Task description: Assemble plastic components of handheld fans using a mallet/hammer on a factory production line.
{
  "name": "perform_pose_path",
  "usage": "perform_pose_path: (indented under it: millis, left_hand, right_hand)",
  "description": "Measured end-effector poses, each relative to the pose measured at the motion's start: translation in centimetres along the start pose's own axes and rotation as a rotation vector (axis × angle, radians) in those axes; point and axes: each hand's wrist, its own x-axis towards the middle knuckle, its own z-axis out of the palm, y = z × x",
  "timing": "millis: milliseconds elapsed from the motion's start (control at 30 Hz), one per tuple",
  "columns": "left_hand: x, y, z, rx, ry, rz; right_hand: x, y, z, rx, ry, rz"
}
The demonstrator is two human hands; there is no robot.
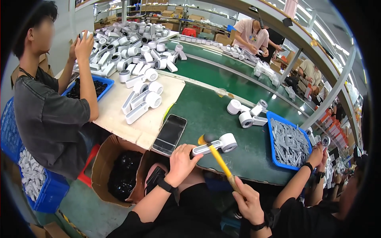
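My left hand (181, 163) grips the handle end of a white-and-grey handheld fan (228, 142), which lies at the front edge of the green worktable. My right hand (249, 201) is wrapped round the yellow handle of a hammer (223, 166). The hammer's dark, rounded head is over the fan's handle, between my left hand and the round fan head; whether it touches cannot be made out. A smartphone (170, 135) lies left of the fan, just beyond my left hand. Farther right on the table rest several similar fans (246, 119).
At right stands a blue tray (271, 144) of grey strips, with a co-worker's hands (316, 156) beside it. Leftward are a beige board (115, 121) bearing fans, a large fan pile (131, 47), an open cardboard box (101, 174) and another seated person (49, 111).
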Motion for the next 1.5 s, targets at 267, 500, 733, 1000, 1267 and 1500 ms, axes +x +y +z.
perform_pose_path:
  millis: [267,500,733,1000,1267,1500]
  left_hand:
    - [0.0,-0.6,0.0,0.079,-0.025,0.002]
    - [0.2,0.1,-0.2,0.034,-0.024,-0.023]
    - [-0.1,0.0,0.0,-0.031,0.081,0.076]
    - [0.3,-0.2,0.3,0.014,0.108,0.087]
    - [0.2,0.0,0.4,-0.012,0.080,0.072]
    - [0.2,0.2,0.2,0.001,0.031,0.032]
  right_hand:
    - [0.1,-1.0,0.0,0.021,-0.057,-0.014]
    - [-0.2,0.0,-0.2,0.004,-0.085,0.036]
    - [-0.3,0.3,-0.2,-0.046,-0.060,0.075]
    - [-0.2,0.2,0.5,-0.013,-0.107,0.024]
    - [-0.9,2.2,-0.8,-0.041,-0.029,0.162]
    - [-0.5,2.7,0.3,-0.009,-0.021,0.112]
